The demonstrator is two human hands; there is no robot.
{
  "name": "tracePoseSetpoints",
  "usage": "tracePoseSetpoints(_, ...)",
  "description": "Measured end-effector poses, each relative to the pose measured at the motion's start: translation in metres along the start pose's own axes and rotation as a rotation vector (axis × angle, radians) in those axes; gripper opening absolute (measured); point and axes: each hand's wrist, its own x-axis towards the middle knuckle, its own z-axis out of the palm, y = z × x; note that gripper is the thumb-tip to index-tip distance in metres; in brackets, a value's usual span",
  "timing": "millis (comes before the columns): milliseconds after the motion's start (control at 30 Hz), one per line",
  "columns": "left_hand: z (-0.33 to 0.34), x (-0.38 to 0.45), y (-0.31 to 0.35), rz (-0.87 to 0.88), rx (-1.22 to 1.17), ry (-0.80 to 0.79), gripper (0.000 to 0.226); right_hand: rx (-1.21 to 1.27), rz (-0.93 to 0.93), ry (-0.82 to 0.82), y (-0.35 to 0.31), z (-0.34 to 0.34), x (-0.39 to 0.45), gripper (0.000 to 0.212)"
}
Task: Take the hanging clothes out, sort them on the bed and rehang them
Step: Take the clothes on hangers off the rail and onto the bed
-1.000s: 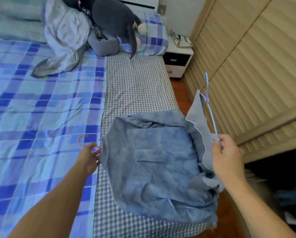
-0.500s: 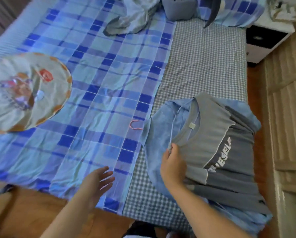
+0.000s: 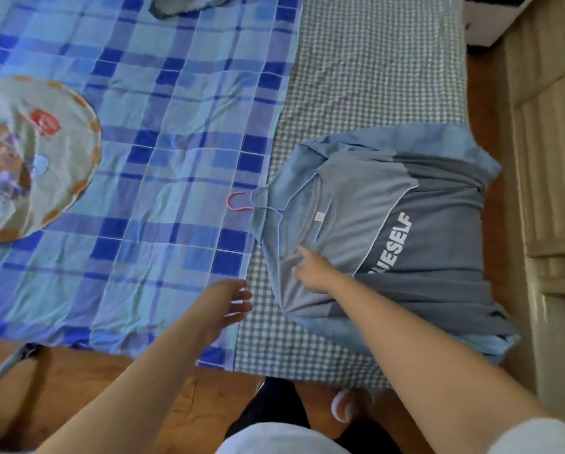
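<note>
A grey two-tone T-shirt (image 3: 405,231) with white lettering lies on top of a blue denim shirt (image 3: 451,142) on the checked side of the bed. A blue wire hanger (image 3: 268,199) pokes out of the T-shirt's neck. The pink hook of another hanger (image 3: 237,201) shows beside it on the plaid sheet. My right hand (image 3: 314,270) rests on the T-shirt's near shoulder with a finger stretched toward the collar. My left hand (image 3: 228,306) hovers with relaxed fingers over the bed edge, left of the clothes, holding nothing.
The blue plaid sheet (image 3: 163,132) covers the left of the bed, with a round printed cushion (image 3: 32,155) at far left. Crumpled grey fabric (image 3: 189,4) lies at the top. A slatted wooden wardrobe (image 3: 549,158) stands at right. Wooden floor (image 3: 78,381) runs below the bed edge.
The grey T-shirt with its blue hanger was laid onto the denim shirt. My right hand let go of the hanger and now rests on the shirt; my left hand moved right, toward the clothes.
</note>
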Motion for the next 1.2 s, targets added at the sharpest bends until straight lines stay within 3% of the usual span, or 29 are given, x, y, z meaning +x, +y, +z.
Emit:
tracePoseSetpoints(200,0.169,-0.081,0.067,0.255,0.285,-0.289,0.022,0.262,0.083,0.376,0.098,-0.146,-0.149,0.026)
tracePoseSetpoints(433,0.424,-0.231,0.039,0.547,0.676,-0.717,0.009,0.631,0.226,0.845,0.279,-0.256,-0.434,0.026)
tracePoseSetpoints(600,0.618,-0.419,0.005,0.970,0.856,-1.047,0.012,0.438,0.312,1.240,0.372,-0.325,-0.670,0.018)
tracePoseSetpoints(700,0.703,-0.557,-0.014,1.251,0.852,-1.215,0.012,0.217,0.362,1.504,0.376,-0.357,-0.808,0.016)
tracePoseSetpoints(800,0.773,-0.669,-0.027,1.520,0.990,-1.300,0.014,-0.084,0.496,1.613,0.367,-0.387,-0.914,0.021)
tracePoseSetpoints(867,0.814,-0.725,-0.033,1.823,1.127,-1.170,0.019,-0.259,0.625,1.693,0.374,-0.407,-0.963,0.022)
tracePoseSetpoints(900,0.832,-0.747,-0.034,2.059,1.220,-0.986,0.021,-0.315,0.672,1.737,0.381,-0.417,-0.981,0.021)
tracePoseSetpoints(967,0.858,-0.778,-0.037,2.551,1.318,-0.457,0.015,-0.354,0.743,1.798,0.398,-0.436,-1.003,0.020)
tracePoseSetpoints(1000,0.870,-0.787,-0.038,2.707,1.339,-0.279,0.011,-0.348,0.783,1.809,0.409,-0.446,-1.009,0.020)
tracePoseSetpoints(1067,0.902,-0.793,-0.036,2.823,1.375,-0.227,0.012,-0.343,0.866,1.826,0.433,-0.469,-1.015,0.021)
tracePoseSetpoints(1200,0.972,-0.797,-0.015,2.869,1.273,-0.277,0.020,-0.410,1.004,1.939,0.457,-0.531,-1.033,0.023)
